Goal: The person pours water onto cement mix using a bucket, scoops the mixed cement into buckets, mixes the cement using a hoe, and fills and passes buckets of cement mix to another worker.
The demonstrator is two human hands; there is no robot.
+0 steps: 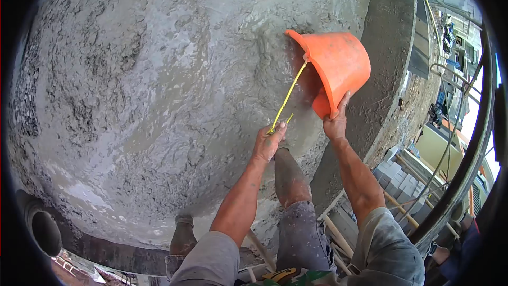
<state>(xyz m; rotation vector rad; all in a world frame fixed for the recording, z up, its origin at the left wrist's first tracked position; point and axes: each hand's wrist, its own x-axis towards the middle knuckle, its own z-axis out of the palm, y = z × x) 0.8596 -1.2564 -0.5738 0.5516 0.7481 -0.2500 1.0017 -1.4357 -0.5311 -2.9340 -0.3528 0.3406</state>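
An orange bucket (pixel 346 61) lies tipped on its side over wet grey concrete (pixel 206 90), its mouth facing left and down. My left hand (pixel 270 142) is closed round a yellow cord (pixel 288 95) that runs up to the bucket's rim. Lower on the same rim, my right hand (pixel 335 122) grips the edge, with the fingers partly hidden behind it. The inside of the bucket is mostly in shadow.
My legs stand in the concrete near the bottom edge. A pipe opening (pixel 45 231) is at lower left. A concrete ledge (pixel 383 37) runs along the right. Beyond it are grey blocks (pixel 396 180), wooden poles and a thick curved dark pipe (pixel 465 177).
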